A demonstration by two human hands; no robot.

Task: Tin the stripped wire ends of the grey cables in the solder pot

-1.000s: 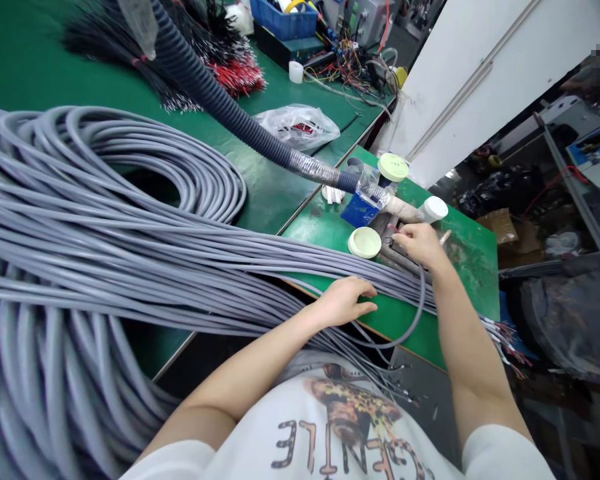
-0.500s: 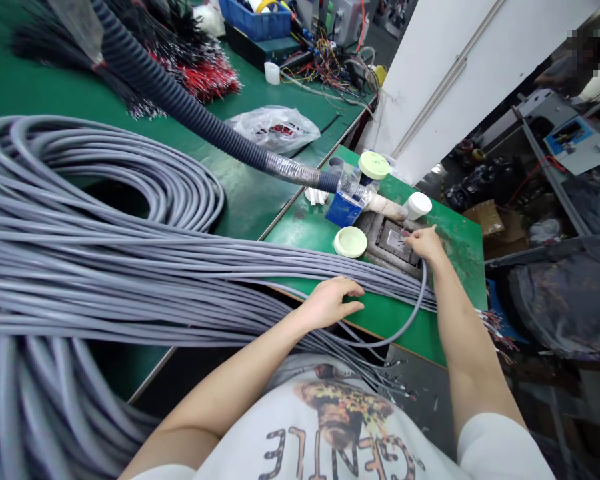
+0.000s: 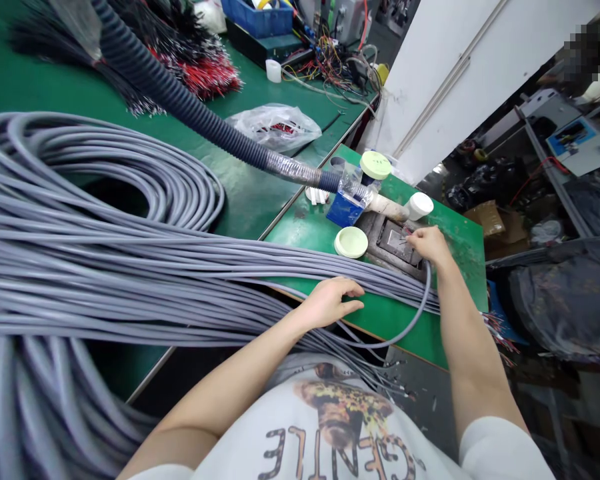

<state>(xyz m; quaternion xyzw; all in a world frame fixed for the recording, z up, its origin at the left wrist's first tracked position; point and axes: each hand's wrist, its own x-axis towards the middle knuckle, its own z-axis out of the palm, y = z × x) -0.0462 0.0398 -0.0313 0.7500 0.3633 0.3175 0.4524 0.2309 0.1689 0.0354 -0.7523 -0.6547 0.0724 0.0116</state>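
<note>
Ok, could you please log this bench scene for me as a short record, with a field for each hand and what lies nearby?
Left hand: resting on the bundle of grey cables
Right hand: at a dark metal fixture, fingers over its recess
Nearby: pale green cap; white cap; dark corrugated conduit
Surface: green bench

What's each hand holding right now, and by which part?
The left hand rests across the grey cable bundle, without a clear grip. The right hand seems to pinch one grey cable at its stripped wire end, over a metal fixture.
</note>
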